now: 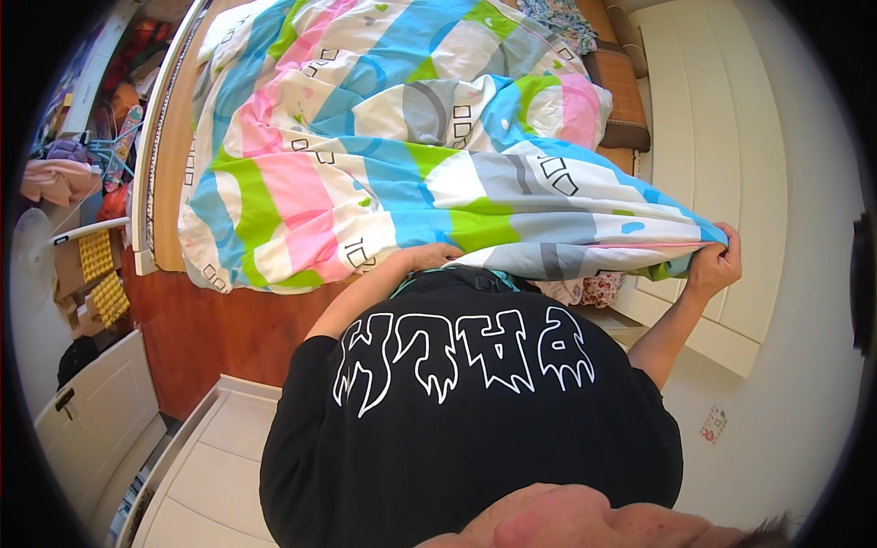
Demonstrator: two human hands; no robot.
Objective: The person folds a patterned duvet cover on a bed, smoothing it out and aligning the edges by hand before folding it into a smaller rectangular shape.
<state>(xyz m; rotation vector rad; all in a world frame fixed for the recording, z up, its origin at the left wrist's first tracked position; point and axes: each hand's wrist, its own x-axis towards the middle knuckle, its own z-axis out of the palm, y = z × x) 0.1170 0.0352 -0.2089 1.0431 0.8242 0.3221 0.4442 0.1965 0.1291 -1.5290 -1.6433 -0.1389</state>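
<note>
A large quilt (pixel 384 173) with blue, green, pink, grey and white patches spreads in loose folds over the bed. My right hand (pixel 716 262) is closed on one corner of it, raised out to the right near the white headboard, and the cloth stretches from there in long creases. At my waist, my left hand (pixel 433 256) grips the quilt's near edge; its fingertips are partly hidden by the fabric. Between my two hands the near edge hangs in a fold in front of me.
A brown mat-like pillow (pixel 617 96) lies by the white headboard (pixel 703 119). Reddish wood floor (pixel 210 342) shows at the left, below the bed's foot end. Clothes, a white fan (pixel 34 247) and yellow egg-crate foam (pixel 110 300) crowd the far left. A white cabinet (pixel 215 466) stands close at my lower left.
</note>
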